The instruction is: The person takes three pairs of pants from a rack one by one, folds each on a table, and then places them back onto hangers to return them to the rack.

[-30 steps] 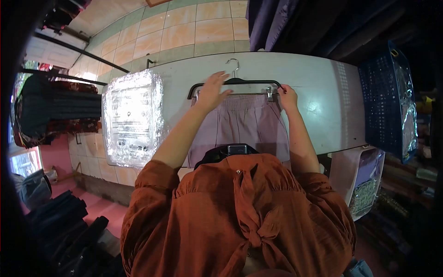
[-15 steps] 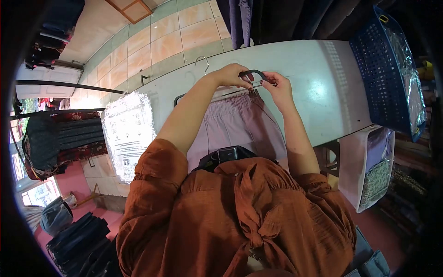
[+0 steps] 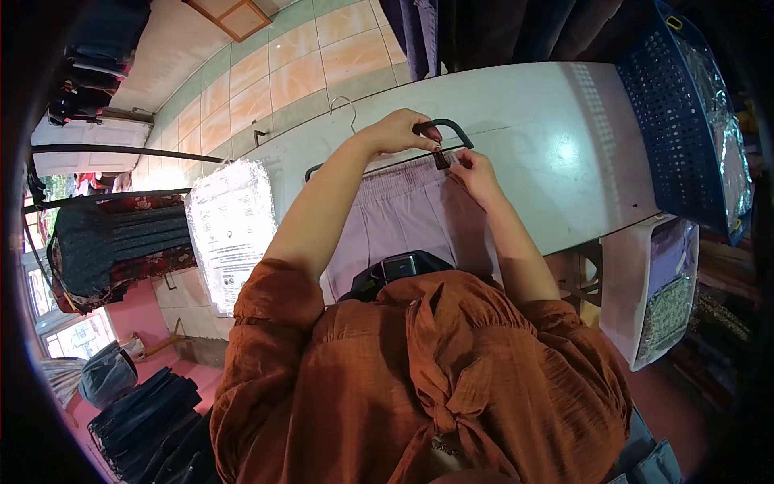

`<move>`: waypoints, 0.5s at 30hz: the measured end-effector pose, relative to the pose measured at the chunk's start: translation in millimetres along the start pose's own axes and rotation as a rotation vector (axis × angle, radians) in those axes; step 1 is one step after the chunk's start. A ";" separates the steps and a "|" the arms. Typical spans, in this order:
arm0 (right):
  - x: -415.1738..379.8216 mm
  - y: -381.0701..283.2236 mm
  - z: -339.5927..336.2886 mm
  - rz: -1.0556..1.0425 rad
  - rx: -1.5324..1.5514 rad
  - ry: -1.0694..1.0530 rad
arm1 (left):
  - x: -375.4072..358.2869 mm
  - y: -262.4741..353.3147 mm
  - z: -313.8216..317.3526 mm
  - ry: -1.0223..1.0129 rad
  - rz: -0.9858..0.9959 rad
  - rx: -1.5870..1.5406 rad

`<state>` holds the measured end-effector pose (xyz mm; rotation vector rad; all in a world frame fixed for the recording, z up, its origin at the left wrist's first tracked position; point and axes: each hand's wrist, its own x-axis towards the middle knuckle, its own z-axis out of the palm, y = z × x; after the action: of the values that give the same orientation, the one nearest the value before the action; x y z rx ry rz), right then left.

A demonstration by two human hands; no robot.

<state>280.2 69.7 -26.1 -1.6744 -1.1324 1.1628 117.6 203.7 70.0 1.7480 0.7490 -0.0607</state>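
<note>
Pale lilac trousers point(image 3: 395, 211) with a gathered elastic waistband lie on the white table, waistband away from me. Along the waistband runs a clip hanger point(image 3: 460, 133) with a dark rounded frame and a metal hook pointing to the far side. My left hand point(image 3: 401, 131) is closed on the hanger's frame near its right end. Beside the dark clip point(image 3: 441, 160), my right hand point(image 3: 477, 176) pinches the right corner of the waistband. The hanger's middle is partly hidden behind my left hand and forearm.
On the white table point(image 3: 556, 121), a blue perforated basket point(image 3: 673, 113) stands at the right end. A shiny plastic package point(image 3: 231, 234) is at the left. Below the basket is a white container point(image 3: 645, 290). Dark clothes point(image 3: 121, 242) hang from a rack at far left.
My right hand has moved down from the hanger's end and clip to the waistband corner. My left hand stays on the hanger, and the hanger's right end now lies closer to the waistband.
</note>
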 end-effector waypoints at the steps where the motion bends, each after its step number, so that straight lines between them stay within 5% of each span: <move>1: -2.3 0.6 -1.3 0.097 0.402 -0.081 | -3.7 2.0 2.5 0.062 -0.003 -0.041; 15: -39.3 -21.8 -12.3 -0.143 0.358 -0.082 | -23.6 20.5 11.9 0.222 -0.038 -0.077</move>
<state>279.9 37.4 7.4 -1.2637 -1.0056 1.2670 113.3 180.1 93.3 1.6839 0.9341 0.1374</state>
